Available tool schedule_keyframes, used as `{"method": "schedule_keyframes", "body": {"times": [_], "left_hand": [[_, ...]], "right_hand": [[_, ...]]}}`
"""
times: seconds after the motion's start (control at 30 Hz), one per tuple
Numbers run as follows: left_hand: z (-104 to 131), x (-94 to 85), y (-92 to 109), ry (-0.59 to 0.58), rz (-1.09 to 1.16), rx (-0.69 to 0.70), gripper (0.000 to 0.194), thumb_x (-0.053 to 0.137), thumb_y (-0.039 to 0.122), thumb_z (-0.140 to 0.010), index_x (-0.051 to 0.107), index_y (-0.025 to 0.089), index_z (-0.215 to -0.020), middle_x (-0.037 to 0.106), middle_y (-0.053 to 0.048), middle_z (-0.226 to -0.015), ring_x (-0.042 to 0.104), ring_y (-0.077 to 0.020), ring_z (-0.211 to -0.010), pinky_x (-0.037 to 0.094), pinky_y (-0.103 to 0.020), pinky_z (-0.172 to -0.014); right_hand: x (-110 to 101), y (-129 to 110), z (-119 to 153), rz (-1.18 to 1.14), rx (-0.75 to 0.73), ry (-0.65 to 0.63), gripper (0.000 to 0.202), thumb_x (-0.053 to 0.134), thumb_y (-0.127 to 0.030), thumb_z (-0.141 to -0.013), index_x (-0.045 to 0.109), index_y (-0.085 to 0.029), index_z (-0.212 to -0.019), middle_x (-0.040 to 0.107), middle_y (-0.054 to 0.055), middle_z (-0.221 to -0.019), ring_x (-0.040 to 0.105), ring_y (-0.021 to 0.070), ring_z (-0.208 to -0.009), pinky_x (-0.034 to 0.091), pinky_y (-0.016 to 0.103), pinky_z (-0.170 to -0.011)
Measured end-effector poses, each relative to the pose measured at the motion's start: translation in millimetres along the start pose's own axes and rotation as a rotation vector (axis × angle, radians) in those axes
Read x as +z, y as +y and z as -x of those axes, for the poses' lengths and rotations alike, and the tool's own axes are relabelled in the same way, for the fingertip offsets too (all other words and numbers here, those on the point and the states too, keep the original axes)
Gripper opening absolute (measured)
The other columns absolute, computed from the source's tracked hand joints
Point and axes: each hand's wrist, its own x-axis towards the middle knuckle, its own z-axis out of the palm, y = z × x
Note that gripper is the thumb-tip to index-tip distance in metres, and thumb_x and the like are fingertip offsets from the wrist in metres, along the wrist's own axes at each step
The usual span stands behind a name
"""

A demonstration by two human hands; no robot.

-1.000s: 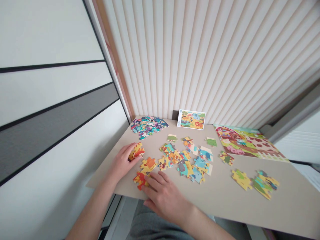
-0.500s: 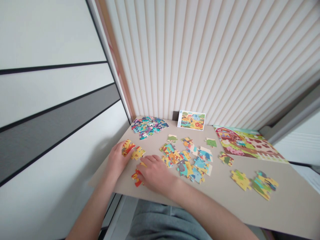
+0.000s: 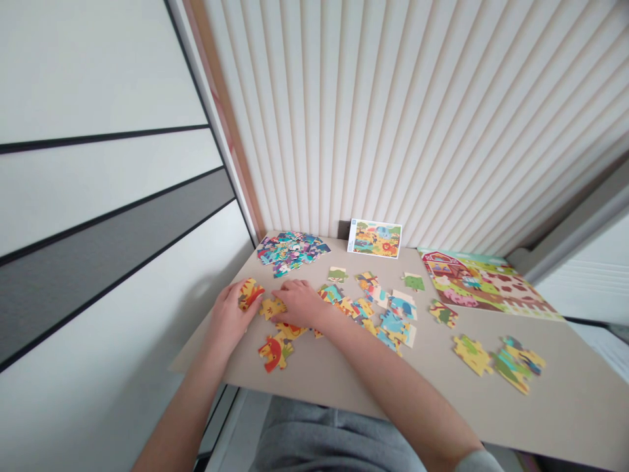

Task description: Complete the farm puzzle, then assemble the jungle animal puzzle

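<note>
A red-yellow puzzle pc [image 3: 250, 292] is gripped btwn thumb & fingers of the part-closed L hand [image 3: 228, 321] nr the L edge of the table [image 3: 550, 419], w/ a yellow pc [image 3: 266, 308] just to its R, touched by the half-curled R hand [image 3: 297, 305], though whether it's gripped can't be told. Lion pcs [image 3: 273, 354] are set twd the front edge, & a mixed cluster [image 3: 396, 321] is spread mid-table, partly hidden by the R arm. Purple-teal pcs [image 3: 295, 250] are heaped nr the back L corner, & a picture card [image 3: 375, 238] is propped at the back edge.
</note>
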Motion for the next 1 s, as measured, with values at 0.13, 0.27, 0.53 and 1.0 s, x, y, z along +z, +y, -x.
{"method": "schedule_keyframes", "body": {"times": [0.13, 0.27, 0.53, 1.0], "left_hand": [[1, 2.7, -1, -0.007, -0.004, 0.019, 0.051, 0.063, 0.051, -0.094, 0.058, 0.021, -0.135, 0.068, -0.014, -0.127, 0.065, -0.0336, -0.121, 0.052, -0.047, -0.106], [2, 6.0, 0, -0.039, 0.032, 0.041, 0.054, 0.063, 0.052, -0.095, 0.055, 0.022, -0.139, 0.068, -0.014, -0.129, 0.065, -0.0329, -0.120, 0.052, -0.047, -0.106], [4, -1.1, 16, -0.172, 0.164, 0.149, 0.053, 0.065, 0.051, -0.096, 0.056, 0.025, -0.141, 0.064, -0.011, -0.136, 0.063, -0.0286, -0.126, 0.049, -0.046, -0.113], [5, 2.4, 11, -0.267, 0.218, 0.190, 0.055, 0.066, 0.049, -0.095, 0.055, 0.028, -0.144, 0.062, -0.009, -0.141, 0.060, -0.0276, -0.131, 0.046, -0.045, -0.116]], "right_hand": [[-7, 2, 5, 0.114, 0.033, 0.084, 0.060, 0.069, -0.069, -0.088, 0.073, -0.016, -0.115, 0.064, 0.014, -0.112, 0.058, 0.0297, -0.110, 0.041, 0.045, -0.101], [-13, -1, 17, 0.189, 0.069, 0.145, 0.036, 0.064, -0.050, -0.096, 0.074, -0.017, -0.104, 0.064, 0.013, -0.110, 0.059, 0.0288, -0.109, 0.042, 0.043, -0.099], [-33, 22, 45, 0.127, 0.343, 0.174, 0.027, 0.052, -0.032, -0.103, 0.072, -0.023, -0.119, 0.068, 0.010, -0.121, 0.061, 0.0255, -0.115, 0.041, 0.039, -0.100], [-41, 46, 66, 0.140, 0.400, 0.012, 0.050, 0.068, -0.050, -0.091, 0.068, -0.021, -0.131, 0.069, 0.015, -0.129, 0.059, 0.0319, -0.126, 0.041, 0.043, -0.105]]}}
